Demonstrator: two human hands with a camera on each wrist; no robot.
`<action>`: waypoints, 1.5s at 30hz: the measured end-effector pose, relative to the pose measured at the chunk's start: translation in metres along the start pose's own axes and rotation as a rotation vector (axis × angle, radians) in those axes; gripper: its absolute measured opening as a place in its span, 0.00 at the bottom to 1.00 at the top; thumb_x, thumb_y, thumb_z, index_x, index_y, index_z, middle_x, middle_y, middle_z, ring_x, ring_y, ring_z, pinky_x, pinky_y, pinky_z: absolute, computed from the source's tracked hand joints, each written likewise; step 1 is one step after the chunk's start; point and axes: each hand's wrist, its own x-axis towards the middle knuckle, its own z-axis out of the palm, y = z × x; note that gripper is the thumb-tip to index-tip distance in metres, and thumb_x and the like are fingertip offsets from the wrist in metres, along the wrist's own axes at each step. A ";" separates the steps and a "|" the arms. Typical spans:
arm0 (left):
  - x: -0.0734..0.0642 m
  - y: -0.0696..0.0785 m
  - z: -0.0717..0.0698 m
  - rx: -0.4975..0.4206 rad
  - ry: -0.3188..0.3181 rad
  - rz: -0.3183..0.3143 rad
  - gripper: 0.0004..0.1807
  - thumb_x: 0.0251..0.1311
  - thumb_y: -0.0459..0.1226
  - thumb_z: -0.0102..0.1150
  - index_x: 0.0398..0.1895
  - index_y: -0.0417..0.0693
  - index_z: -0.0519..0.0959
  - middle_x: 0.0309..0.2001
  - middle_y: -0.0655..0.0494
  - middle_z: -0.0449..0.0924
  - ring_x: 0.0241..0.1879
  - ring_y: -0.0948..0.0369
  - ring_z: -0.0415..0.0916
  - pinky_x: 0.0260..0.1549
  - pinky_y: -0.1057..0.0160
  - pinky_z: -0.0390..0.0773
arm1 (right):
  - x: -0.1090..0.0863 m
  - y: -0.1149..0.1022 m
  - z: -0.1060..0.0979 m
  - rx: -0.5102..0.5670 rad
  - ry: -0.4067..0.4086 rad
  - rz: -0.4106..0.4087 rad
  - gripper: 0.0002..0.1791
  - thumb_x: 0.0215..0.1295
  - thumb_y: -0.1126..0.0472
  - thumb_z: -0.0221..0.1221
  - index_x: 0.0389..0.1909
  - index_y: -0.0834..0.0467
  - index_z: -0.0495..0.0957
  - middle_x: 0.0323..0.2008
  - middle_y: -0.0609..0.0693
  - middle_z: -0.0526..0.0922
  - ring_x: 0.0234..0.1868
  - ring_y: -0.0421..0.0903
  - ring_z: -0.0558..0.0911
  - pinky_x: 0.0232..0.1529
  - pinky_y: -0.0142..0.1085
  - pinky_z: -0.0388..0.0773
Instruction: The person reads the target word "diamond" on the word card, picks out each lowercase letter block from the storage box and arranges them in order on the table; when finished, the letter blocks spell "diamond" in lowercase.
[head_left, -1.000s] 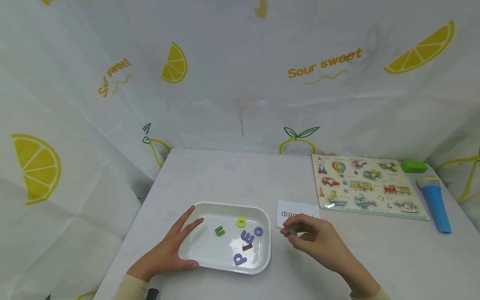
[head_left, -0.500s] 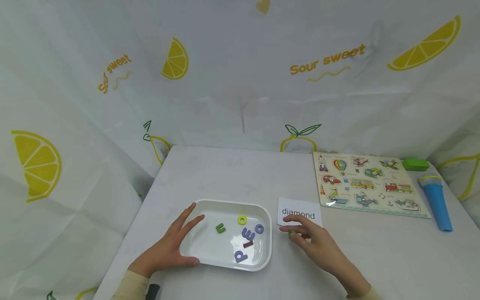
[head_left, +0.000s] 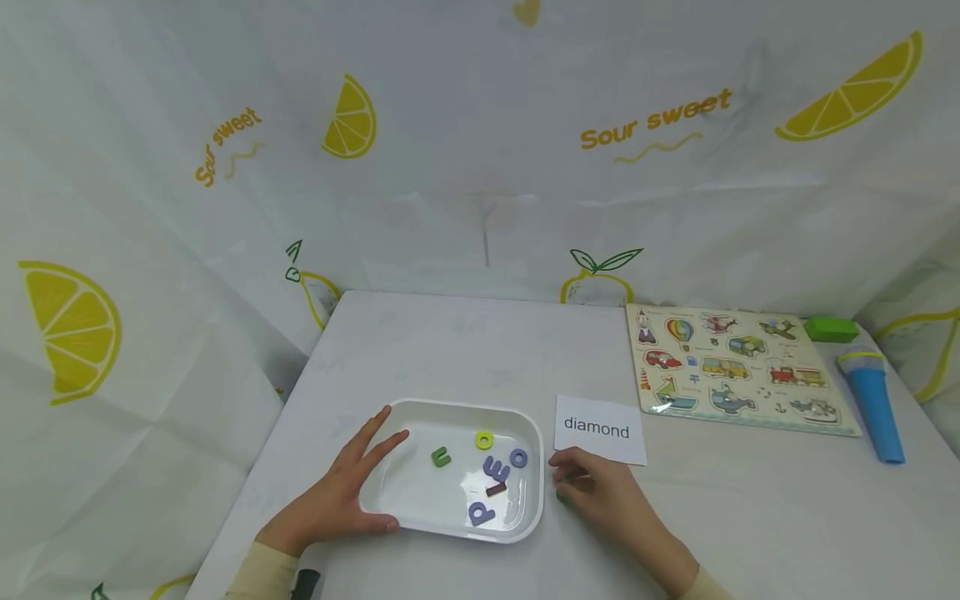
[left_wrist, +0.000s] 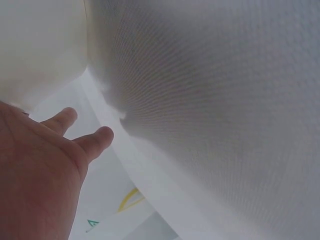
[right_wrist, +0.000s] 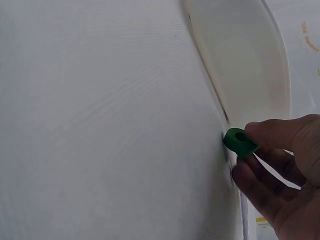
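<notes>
In the lower middle of the head view, the left hand [head_left: 330, 508] is spread wide across the left end of the tray [head_left: 408, 504], thumb at the near rim and fingers at the far one, probably to keep it from sliding. Just right of the tray, the right hand [head_left: 611, 504] holds a green piece [right_wrist: 241, 144] in a narrow pinch between thumb and fingertips, a grip that suits so small a thing. The right wrist view puts the piece beside the tray; whether it touches the table [head_left: 457, 350] I cannot tell. The card [head_left: 600, 452] reading "diamond" lies face up above that hand, presumably so the word can be read.

The tray is glossy, with rounded corners and raised sides. Inside lie chunky, matte letters, among them a green n [head_left: 441, 457] and a purple m [head_left: 496, 470]. The card looks thin and flat, and the table's white cover finely textured.
</notes>
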 end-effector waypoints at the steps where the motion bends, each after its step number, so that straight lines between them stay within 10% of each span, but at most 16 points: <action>1: 0.000 0.000 0.000 0.000 0.000 0.001 0.60 0.43 0.67 0.74 0.80 0.67 0.56 0.82 0.57 0.33 0.77 0.41 0.42 0.57 0.28 0.63 | 0.000 0.000 0.001 -0.049 0.014 -0.001 0.19 0.51 0.70 0.75 0.43 0.51 0.85 0.34 0.37 0.85 0.38 0.37 0.82 0.44 0.37 0.81; 7: 0.003 0.002 -0.002 0.014 0.001 0.014 0.59 0.44 0.69 0.72 0.80 0.67 0.56 0.82 0.57 0.33 0.76 0.43 0.44 0.57 0.30 0.64 | -0.002 0.002 -0.005 -0.240 0.046 -0.006 0.18 0.52 0.60 0.76 0.44 0.46 0.86 0.40 0.34 0.86 0.42 0.38 0.80 0.47 0.42 0.78; 15: 0.002 0.004 -0.005 0.018 0.001 0.015 0.59 0.44 0.68 0.72 0.80 0.64 0.57 0.82 0.56 0.34 0.75 0.41 0.45 0.55 0.30 0.65 | -0.003 0.010 -0.013 -0.105 -0.085 -0.134 0.20 0.53 0.69 0.73 0.47 0.53 0.85 0.41 0.39 0.84 0.38 0.36 0.79 0.41 0.35 0.80; 24: 0.000 0.003 -0.003 0.012 0.006 0.006 0.59 0.44 0.67 0.74 0.80 0.65 0.58 0.82 0.55 0.34 0.74 0.39 0.47 0.55 0.28 0.64 | 0.000 0.002 -0.007 -0.095 -0.140 -0.077 0.20 0.54 0.67 0.73 0.48 0.52 0.84 0.39 0.39 0.81 0.34 0.35 0.76 0.35 0.31 0.78; 45: -0.001 -0.001 0.000 0.027 0.007 0.027 0.59 0.43 0.63 0.77 0.80 0.66 0.58 0.82 0.55 0.34 0.75 0.40 0.45 0.56 0.29 0.64 | 0.009 -0.009 -0.018 -0.018 -0.078 -0.131 0.24 0.49 0.68 0.76 0.50 0.55 0.83 0.42 0.45 0.83 0.38 0.43 0.82 0.37 0.32 0.81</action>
